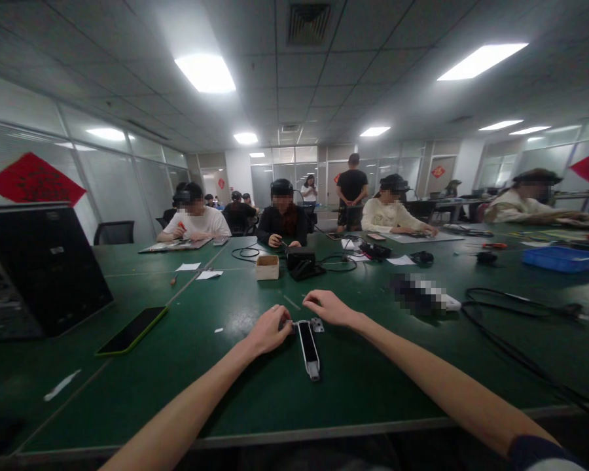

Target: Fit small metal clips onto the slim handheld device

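Observation:
On the green table in front of me lies a long narrow piece with a white frame and a black face (308, 347). Its grey tapered end points towards me. A small metal plate with holes (317, 325) sticks out on its far right side. My left hand (269, 330) has its fingers bent and closed at the matching plate on the far left, which they partly hide. Just above the right plate hovers my right hand (328, 307), fingers curved and slightly apart, with nothing visible in them.
A phone in a green case (133, 330) and a black computer case (44, 268) are at left. Ahead stand a small cardboard box (267, 267) and a black device (302, 261). Black cables (500, 353) and a blue tray (564, 259) lie right. Several people sit opposite.

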Tool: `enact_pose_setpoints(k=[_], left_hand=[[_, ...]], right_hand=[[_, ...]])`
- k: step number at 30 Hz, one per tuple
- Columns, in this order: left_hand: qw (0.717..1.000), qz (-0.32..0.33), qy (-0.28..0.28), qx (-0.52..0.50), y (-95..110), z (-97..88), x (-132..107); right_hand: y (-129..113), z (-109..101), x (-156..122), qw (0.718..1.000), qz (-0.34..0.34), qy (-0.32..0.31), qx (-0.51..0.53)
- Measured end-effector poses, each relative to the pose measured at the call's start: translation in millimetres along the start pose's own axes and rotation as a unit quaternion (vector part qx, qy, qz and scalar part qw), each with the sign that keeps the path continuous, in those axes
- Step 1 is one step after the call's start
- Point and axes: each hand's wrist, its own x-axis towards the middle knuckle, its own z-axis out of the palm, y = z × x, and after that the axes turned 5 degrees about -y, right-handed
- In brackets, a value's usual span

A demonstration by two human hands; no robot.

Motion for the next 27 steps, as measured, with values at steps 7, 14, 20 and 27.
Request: enact_pose_setpoints(k=[7, 14, 20, 27], left_hand=[[0.993, 0.039, 0.094, -0.063, 2.3, -1.9, 2.1], [0.982, 0.063, 0.140, -0.114, 7.7, -4.5, 1.9], [0.983, 0.053, 0.133, -0.111, 9.9, -10.0, 0.8], [0.996, 0.045, 0.061, -0.050, -1.8, -16.2, -0.6]], right_hand=[[-21.9, 10.7, 0.2, 0.992, -0.018, 0.002, 0.125], [-17.6, 24.3, 2.7, 0.982, -0.014, -0.004, 0.188], [-18.7, 19.2, 0.5, 0.978, -0.025, -0.014, 0.207], [5.3, -8.8, -20.4, 0.995, 0.030, -0.006, 0.100]])
